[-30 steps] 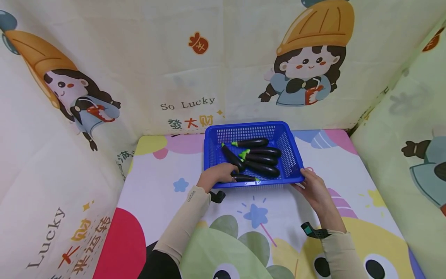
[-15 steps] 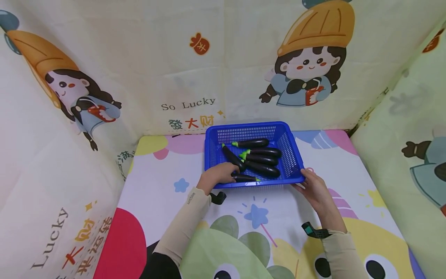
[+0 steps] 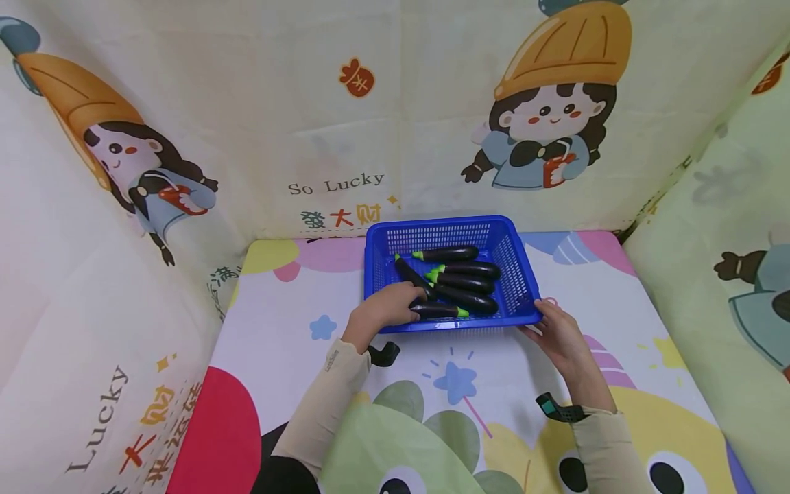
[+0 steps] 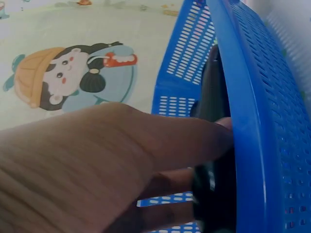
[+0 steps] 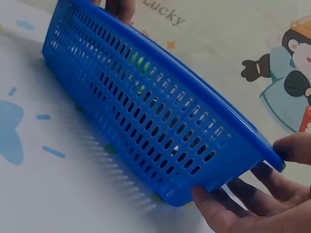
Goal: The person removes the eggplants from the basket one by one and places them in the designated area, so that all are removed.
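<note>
A blue plastic basket point(image 3: 531, 274) with slotted walls holds several dark eggplants point(image 3: 464, 283) with green stem ends. Inside its near left part, my left hand point(image 3: 385, 309) pinches the eggplant closest to the front rim point(image 3: 439, 311), whose green end points right. The left wrist view shows the thumb on that dark eggplant point(image 4: 214, 184), right beside the blue rim point(image 4: 250, 121). At the near right corner, my right hand point(image 3: 558, 333) grips the basket, thumb on the rim and fingers beneath it, as the right wrist view shows with the basket wall point(image 5: 146, 107) tilted.
The basket stands toward the back of a table covered with a cartoon-printed cloth point(image 3: 278, 357). Behind it rises a printed fabric backdrop point(image 3: 426, 137), with side panels left and right point(image 3: 697, 206).
My left hand has raised the front eggplant slightly and shifted it right, so more of its body and green end shows above the near rim. The right hand keeps its grip.
</note>
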Motion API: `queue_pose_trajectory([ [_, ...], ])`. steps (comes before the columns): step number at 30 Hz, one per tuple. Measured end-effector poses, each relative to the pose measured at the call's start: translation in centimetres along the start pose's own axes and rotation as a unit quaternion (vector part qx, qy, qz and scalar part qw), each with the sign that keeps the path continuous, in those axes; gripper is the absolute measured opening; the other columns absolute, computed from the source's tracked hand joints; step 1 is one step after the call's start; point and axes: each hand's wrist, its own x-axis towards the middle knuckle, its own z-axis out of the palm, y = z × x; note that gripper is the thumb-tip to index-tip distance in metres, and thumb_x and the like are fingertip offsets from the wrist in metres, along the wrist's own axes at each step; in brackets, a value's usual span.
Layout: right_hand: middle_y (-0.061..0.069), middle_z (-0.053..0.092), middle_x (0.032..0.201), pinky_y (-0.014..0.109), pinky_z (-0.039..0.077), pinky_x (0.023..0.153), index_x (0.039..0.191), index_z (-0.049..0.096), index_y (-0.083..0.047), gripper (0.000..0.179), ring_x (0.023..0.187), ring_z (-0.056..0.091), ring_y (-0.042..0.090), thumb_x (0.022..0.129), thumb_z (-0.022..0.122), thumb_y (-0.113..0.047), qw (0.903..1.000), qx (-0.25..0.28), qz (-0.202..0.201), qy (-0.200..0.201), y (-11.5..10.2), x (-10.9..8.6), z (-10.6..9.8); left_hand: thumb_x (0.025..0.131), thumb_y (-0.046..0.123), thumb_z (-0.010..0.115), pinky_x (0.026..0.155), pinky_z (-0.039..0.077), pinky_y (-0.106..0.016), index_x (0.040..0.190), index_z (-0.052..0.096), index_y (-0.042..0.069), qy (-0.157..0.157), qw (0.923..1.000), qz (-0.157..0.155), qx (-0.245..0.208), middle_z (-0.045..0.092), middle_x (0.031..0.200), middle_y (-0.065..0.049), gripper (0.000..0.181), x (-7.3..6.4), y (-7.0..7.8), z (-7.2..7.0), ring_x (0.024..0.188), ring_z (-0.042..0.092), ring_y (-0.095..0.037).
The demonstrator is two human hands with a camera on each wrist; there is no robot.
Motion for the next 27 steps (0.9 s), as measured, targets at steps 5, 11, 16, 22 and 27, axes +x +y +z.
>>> queue_pose_trajectory([
  [5, -0.010, 0.058, 0.129, 0.030, 0.058, 0.102, 0.122, 0.053, -0.020, 0.018, 0.128, 0.052, 0.013, 0.110, 0.052, -0.033, 0.9998, -0.017, 0.006, 0.005, 0.1, 0.2, -0.1, 0.102, 0.032, 0.067, 0.110, 0.053, -0.043, 0.144, 0.061, 0.019, 0.055, 0.9983, 0.006, -0.016, 0.065, 0.136, -0.007, 0.044, -0.8, 0.1, -0.1, 0.115, 0.063, -0.022],
  [11, -0.010, 0.058, 0.130, 0.030, 0.057, 0.103, 0.124, 0.054, -0.021, 0.020, 0.128, 0.053, 0.013, 0.109, 0.054, -0.033, 0.9998, -0.013, 0.008, 0.008, -0.1, 0.3, -0.1, 0.103, 0.039, 0.065, 0.105, 0.053, -0.042, 0.146, 0.059, 0.017, 0.158, 0.9859, -0.002, -0.057, 0.065, 0.134, -0.006, 0.048, -1.2, -0.1, 0.2, 0.114, 0.062, -0.022],
  [16, -0.009, 0.059, 0.130, 0.028, 0.060, 0.097, 0.124, 0.054, -0.019, 0.020, 0.129, 0.053, 0.015, 0.109, 0.054, -0.031, 1.0000, -0.003, 0.005, 0.003, -0.2, 0.2, 0.0, 0.103, 0.041, 0.065, 0.105, 0.055, -0.043, 0.148, 0.057, 0.015, 0.243, 0.9648, -0.006, -0.100, 0.065, 0.137, -0.008, 0.053, -1.9, -0.3, 0.2, 0.120, 0.063, -0.024],
  [22, -0.007, 0.057, 0.133, 0.028, 0.060, 0.097, 0.124, 0.053, -0.017, 0.020, 0.130, 0.052, 0.015, 0.109, 0.054, -0.031, 1.0000, -0.002, 0.002, -0.001, -0.1, 0.1, 0.0, 0.101, 0.036, 0.070, 0.092, 0.061, -0.041, 0.144, 0.061, 0.010, 0.352, 0.9261, 0.022, -0.133, 0.068, 0.128, -0.011, 0.051, -2.4, -1.2, 0.9, 0.106, 0.067, -0.024],
  [27, -0.005, 0.050, 0.140, 0.028, 0.059, 0.098, 0.129, 0.050, -0.018, 0.026, 0.133, 0.049, 0.016, 0.109, 0.054, -0.033, 0.9999, -0.013, 0.003, -0.003, 0.0, 0.1, -0.1, 0.099, 0.032, 0.073, 0.085, 0.062, -0.041, 0.142, 0.062, 0.008, 0.410, 0.8984, 0.018, -0.155, 0.068, 0.124, -0.014, 0.050, -2.7, -1.8, 1.4, 0.099, 0.067, -0.027],
])
